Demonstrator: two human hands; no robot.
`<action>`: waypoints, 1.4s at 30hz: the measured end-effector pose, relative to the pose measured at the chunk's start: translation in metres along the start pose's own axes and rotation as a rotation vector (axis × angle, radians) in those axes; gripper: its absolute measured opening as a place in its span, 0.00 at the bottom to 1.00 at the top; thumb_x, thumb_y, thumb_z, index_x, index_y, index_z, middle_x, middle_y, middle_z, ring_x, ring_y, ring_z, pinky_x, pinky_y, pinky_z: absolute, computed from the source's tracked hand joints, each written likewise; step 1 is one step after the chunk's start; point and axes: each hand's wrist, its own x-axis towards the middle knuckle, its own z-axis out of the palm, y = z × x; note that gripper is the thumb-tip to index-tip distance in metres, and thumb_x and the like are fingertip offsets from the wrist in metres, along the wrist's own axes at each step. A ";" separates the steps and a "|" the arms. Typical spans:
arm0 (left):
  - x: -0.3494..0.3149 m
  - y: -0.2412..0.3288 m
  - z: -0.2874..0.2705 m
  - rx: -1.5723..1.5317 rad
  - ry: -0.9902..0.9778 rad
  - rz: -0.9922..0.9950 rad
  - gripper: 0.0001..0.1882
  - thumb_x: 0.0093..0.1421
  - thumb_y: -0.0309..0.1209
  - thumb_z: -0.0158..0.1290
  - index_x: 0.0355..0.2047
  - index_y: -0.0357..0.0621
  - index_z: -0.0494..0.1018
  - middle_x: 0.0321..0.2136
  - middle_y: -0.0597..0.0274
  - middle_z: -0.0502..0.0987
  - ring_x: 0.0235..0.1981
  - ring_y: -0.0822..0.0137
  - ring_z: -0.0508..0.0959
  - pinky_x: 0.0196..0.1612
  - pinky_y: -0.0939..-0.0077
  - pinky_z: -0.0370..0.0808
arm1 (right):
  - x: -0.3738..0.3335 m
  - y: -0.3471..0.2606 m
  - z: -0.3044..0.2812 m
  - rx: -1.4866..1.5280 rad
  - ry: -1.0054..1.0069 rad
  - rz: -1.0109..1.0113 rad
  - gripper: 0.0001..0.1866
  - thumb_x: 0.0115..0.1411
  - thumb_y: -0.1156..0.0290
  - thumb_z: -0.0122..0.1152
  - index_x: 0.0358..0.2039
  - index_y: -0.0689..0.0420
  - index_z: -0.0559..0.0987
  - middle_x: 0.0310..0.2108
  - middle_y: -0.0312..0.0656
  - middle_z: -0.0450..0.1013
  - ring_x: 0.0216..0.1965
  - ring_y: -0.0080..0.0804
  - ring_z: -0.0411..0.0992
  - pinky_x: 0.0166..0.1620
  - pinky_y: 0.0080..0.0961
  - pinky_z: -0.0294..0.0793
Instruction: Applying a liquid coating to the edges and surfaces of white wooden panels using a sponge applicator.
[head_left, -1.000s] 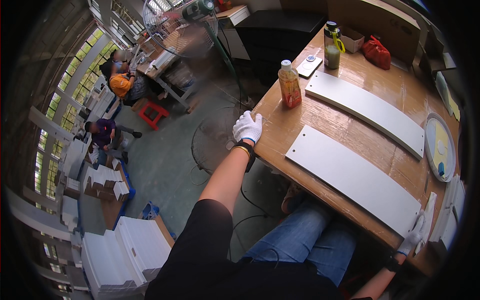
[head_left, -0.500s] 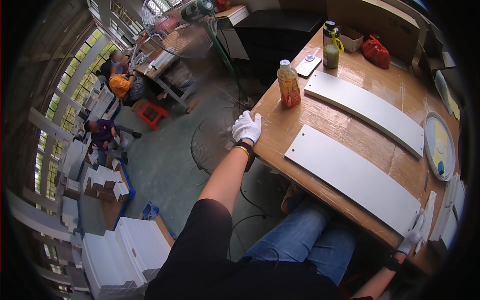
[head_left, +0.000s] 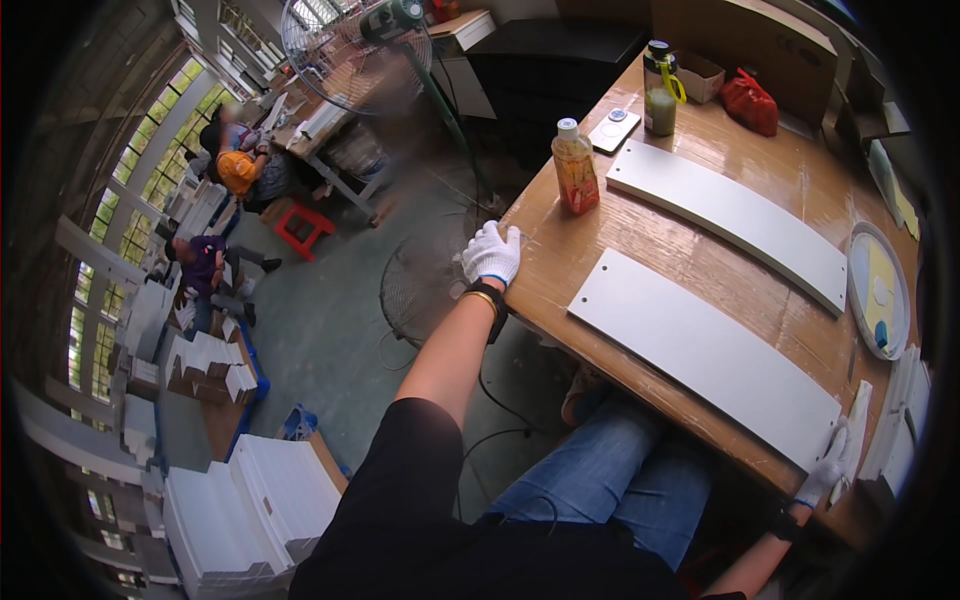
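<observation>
your left arm stretched forward, its gloved left hand [head_left: 490,253] resting at the left corner of the table [head_left: 545,262], thumb apart from the fingers; whether it clasped the edge could not be told. your gloved right hand [head_left: 825,472] was at the right end of the near panel [head_left: 705,360]; clamped or merely touching, you could not tell. that panel lay flat beside the table's near edge, with bare tabletop between it and the far panel [head_left: 730,224]. a bottle [head_left: 576,170] stood near the far panel's left end. both panels looked smooth, whitish and gently bowed, the near one showing two small holes.
</observation>
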 end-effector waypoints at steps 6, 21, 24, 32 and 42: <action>-0.003 0.011 0.006 0.003 -0.024 0.014 0.30 0.63 0.56 0.44 0.55 0.49 0.70 0.51 0.48 0.76 0.53 0.49 0.75 0.55 0.55 0.71 | -0.005 0.007 -0.023 -0.186 -0.009 -0.047 0.20 0.72 0.68 0.44 0.58 0.68 0.70 0.57 0.46 0.70 0.57 0.33 0.69 0.64 0.27 0.65; 0.005 -0.018 0.018 -0.151 0.417 0.377 0.19 0.63 0.43 0.51 0.48 0.46 0.74 0.46 0.51 0.77 0.49 0.50 0.75 0.54 0.57 0.69 | -0.015 -0.047 0.037 -0.113 0.132 -0.119 0.14 0.68 0.71 0.53 0.47 0.67 0.79 0.44 0.40 0.78 0.46 0.25 0.74 0.52 0.22 0.72; -0.029 -0.006 0.020 -0.276 0.368 0.446 0.17 0.63 0.40 0.52 0.48 0.45 0.73 0.44 0.52 0.77 0.48 0.50 0.75 0.54 0.57 0.69 | -0.018 -0.049 0.035 -0.131 0.134 -0.114 0.14 0.67 0.71 0.53 0.47 0.67 0.79 0.43 0.41 0.78 0.45 0.26 0.74 0.52 0.22 0.72; -0.127 0.021 0.006 -0.336 0.042 0.505 0.19 0.61 0.45 0.53 0.43 0.45 0.79 0.38 0.49 0.79 0.42 0.51 0.78 0.48 0.59 0.74 | -0.022 -0.057 0.033 -0.483 0.052 -0.250 0.15 0.65 0.71 0.55 0.47 0.67 0.79 0.44 0.46 0.79 0.46 0.31 0.76 0.53 0.25 0.73; -0.131 0.027 0.016 -0.436 -0.187 0.381 0.21 0.62 0.45 0.53 0.37 0.36 0.80 0.32 0.45 0.82 0.37 0.53 0.81 0.43 0.63 0.75 | -0.033 -0.078 0.046 -0.356 -0.102 -0.210 0.17 0.62 0.76 0.57 0.51 0.69 0.75 0.51 0.51 0.75 0.55 0.35 0.73 0.59 0.25 0.69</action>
